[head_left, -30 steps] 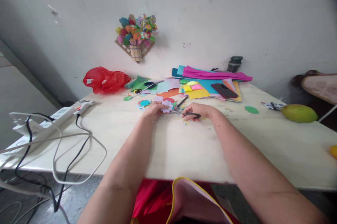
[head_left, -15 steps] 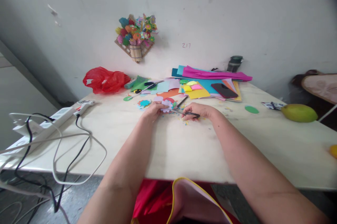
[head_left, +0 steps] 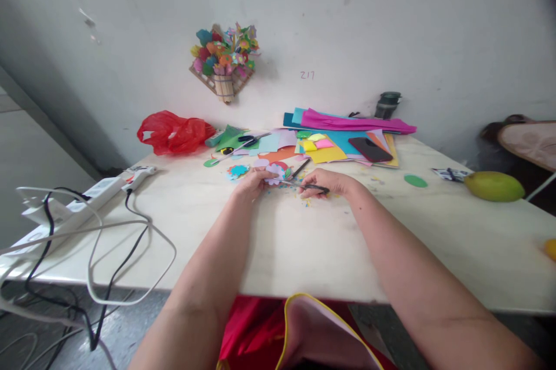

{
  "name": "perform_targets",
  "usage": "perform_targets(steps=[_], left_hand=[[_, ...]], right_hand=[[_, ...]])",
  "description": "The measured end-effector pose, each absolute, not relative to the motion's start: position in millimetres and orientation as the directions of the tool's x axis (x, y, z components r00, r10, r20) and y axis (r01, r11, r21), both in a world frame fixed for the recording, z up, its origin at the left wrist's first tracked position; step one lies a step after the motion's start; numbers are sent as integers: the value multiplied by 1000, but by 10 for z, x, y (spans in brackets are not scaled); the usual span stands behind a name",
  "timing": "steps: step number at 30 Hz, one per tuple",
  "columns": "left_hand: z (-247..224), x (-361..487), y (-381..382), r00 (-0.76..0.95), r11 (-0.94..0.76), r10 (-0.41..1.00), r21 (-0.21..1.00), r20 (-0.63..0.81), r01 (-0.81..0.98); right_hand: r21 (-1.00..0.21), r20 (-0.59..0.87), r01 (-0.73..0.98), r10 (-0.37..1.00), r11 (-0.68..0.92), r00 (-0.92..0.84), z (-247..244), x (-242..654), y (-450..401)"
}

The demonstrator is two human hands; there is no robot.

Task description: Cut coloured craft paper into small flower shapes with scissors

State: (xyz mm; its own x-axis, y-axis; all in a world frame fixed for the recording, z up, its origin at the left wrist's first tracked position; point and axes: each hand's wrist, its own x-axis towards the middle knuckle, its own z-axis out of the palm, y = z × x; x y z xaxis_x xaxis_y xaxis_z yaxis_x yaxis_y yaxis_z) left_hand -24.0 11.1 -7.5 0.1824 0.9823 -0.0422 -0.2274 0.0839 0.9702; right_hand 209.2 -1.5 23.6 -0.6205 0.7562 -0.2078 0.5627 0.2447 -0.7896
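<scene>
In the head view my left hand (head_left: 255, 181) pinches a lilac paper flower (head_left: 275, 173) with a scalloped edge. My right hand (head_left: 322, 182) is closed round the black handles of a pair of scissors (head_left: 295, 185), whose blades point left and reach the flower's lower edge. Small coloured paper scraps (head_left: 307, 203) lie under and around the scissors. Just left of my left hand lie cut blue and orange paper flowers (head_left: 238, 171). A dark, thin tool (head_left: 300, 168) rests on the table behind the scissors.
Behind the hands lie coloured paper sheets (head_left: 330, 154), a phone (head_left: 370, 150) and a second pair of scissors (head_left: 252, 140). At left are a red plastic bag (head_left: 174, 132) and a power strip (head_left: 87, 199) with loose cables. A yellow-green fruit (head_left: 494, 186) sits at right.
The lilac flower is turned slightly in my left hand, and the scissors have shifted a little at its edge. Everything else stays where it was.
</scene>
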Motion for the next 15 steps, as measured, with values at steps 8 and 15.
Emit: perform_targets(steps=[8, 15], left_hand=[[-121, -254, 165, 191, 79, 981, 969, -34, -234], [-108, -243, 147, 180, 83, 983, 966, -38, -246]], right_hand=[[-780, -200, 567, 753, 266, -627, 194, 2103, 29], [-796, -198, 547, 743, 258, -640, 197, 2112, 13]])
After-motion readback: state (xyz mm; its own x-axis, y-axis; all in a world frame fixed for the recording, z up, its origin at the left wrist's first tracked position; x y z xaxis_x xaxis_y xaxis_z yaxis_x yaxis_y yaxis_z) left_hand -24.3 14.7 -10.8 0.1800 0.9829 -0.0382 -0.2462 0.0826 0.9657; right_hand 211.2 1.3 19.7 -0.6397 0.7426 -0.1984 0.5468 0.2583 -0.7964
